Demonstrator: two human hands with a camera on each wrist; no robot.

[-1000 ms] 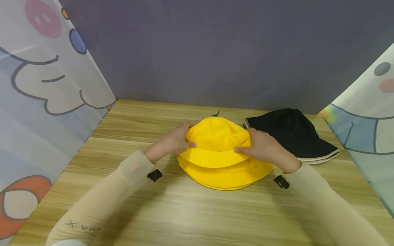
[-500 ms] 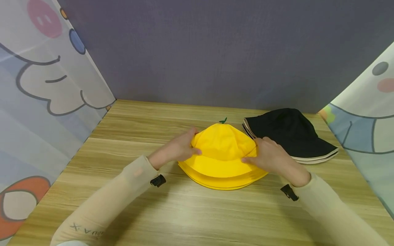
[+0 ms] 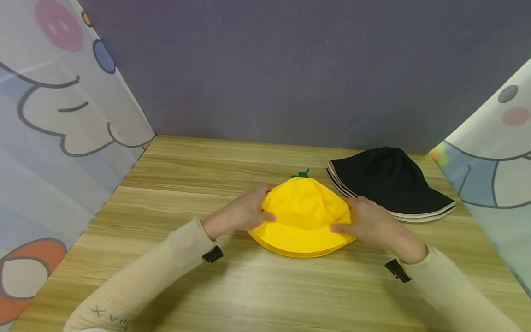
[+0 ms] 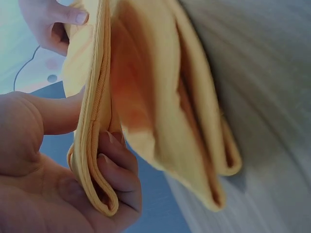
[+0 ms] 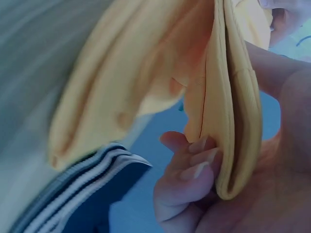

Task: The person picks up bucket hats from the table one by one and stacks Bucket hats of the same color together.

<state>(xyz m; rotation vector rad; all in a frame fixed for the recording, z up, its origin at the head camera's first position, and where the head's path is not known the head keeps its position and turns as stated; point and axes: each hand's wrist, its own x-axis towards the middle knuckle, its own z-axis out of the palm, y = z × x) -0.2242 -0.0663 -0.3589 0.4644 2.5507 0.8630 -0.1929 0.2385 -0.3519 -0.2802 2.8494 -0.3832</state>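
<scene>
A yellow bucket hat (image 3: 307,207), folded flat with a small green leafy stem (image 3: 303,174) on its crown, is held between both hands. My left hand (image 3: 244,212) pinches its left side, thumb on the near face and fingers behind. At the right end, my right hand (image 3: 369,223) grips it the same way. More folded yellow hats (image 4: 194,141) lie beneath on the table, mostly hidden by the held one in the head view. Both wrist views show a gap between the held brim and these lower hats.
A stack of folded black bucket hats (image 3: 386,184) with pale-edged brims lies at the back right, close to my right hand. A grey panel (image 3: 265,69) rises behind the wooden table (image 3: 186,161). Printed cartoon sheets (image 3: 66,115) flank both sides.
Both hands have brought the held yellow hat down, nearer to me and slightly right. It now covers most of the yellow hats below it. The black hats have stayed put.
</scene>
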